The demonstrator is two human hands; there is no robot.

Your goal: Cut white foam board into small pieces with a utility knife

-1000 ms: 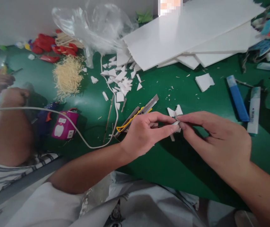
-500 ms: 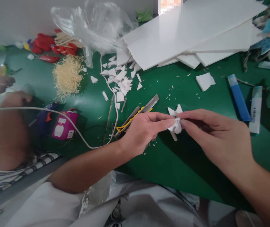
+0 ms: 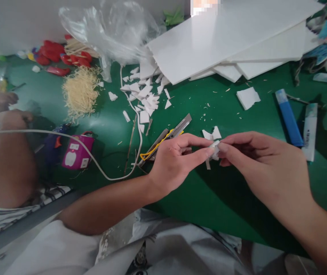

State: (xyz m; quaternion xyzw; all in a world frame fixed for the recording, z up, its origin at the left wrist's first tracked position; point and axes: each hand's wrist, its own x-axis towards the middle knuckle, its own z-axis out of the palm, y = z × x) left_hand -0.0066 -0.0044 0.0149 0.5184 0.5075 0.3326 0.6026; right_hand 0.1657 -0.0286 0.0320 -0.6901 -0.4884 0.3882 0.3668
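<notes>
Between my fingertips is a small white foam piece, partly covered by them. My left hand pinches it from the left with thumb and forefinger. From the right, my right hand pinches the same piece, its other fingers curled. More white foam scraps lie on the green table just beyond the fingertips. A yellow-edged utility knife rests on the table behind my left hand, its blade pointing away to the upper right.
White foam sheets are stacked at the back. Foam offcuts and thin pale sticks lie left of them. A white cable crosses toward a purple box. A blue case lies right. Another person's hands are at far left.
The foam piece has turned between my fingertips, and less of it shows. My left thumb has shifted slightly, and my right fingers have curled closer around the piece.
</notes>
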